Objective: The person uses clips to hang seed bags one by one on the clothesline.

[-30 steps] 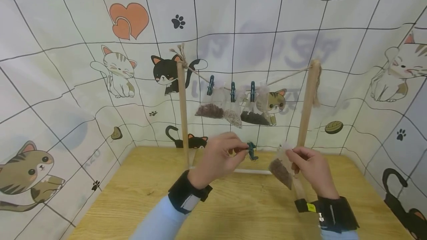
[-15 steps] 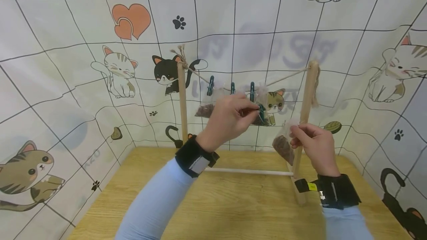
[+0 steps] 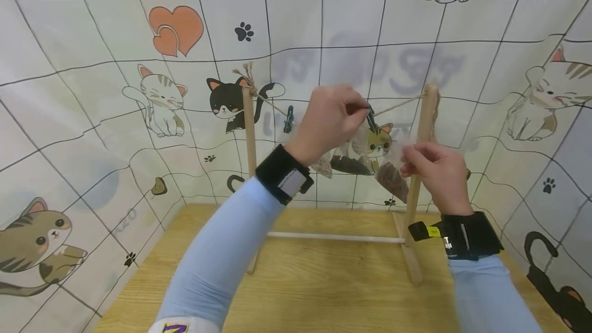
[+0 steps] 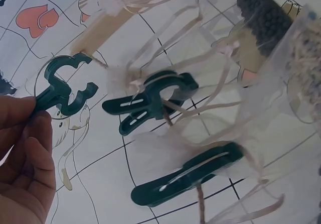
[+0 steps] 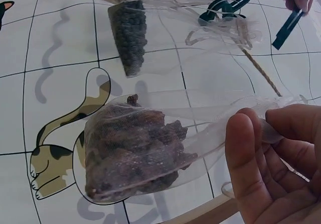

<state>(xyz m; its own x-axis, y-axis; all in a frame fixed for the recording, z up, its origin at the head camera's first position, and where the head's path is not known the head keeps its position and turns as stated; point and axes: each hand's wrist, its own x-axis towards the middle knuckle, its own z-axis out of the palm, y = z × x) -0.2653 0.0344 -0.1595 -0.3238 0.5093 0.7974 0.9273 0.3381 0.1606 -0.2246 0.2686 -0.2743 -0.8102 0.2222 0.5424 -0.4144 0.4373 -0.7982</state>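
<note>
My left hand pinches a dark green clip by its handles, just in front of the rope. The left wrist view shows that clip with its jaws spread and nothing in them. My right hand holds a sheer mesh pouch by its gathered top, near the right post. Reddish-brown chunks fill the bottom of the pouch. To its left, other pouches hang from the rope by green clips, one holding dark pellets. My left hand and forearm partly hide them in the head view.
A wooden frame with a left post, a right post and a white lower bar stands on the wood-grain table. Behind it hangs a cat-printed cloth. Another clip sits on the rope at left.
Both hands have risen from low over the table to nearer the rope. My left hand brings the clip up and right; my right hand lifts the pouch beside the right post.
</note>
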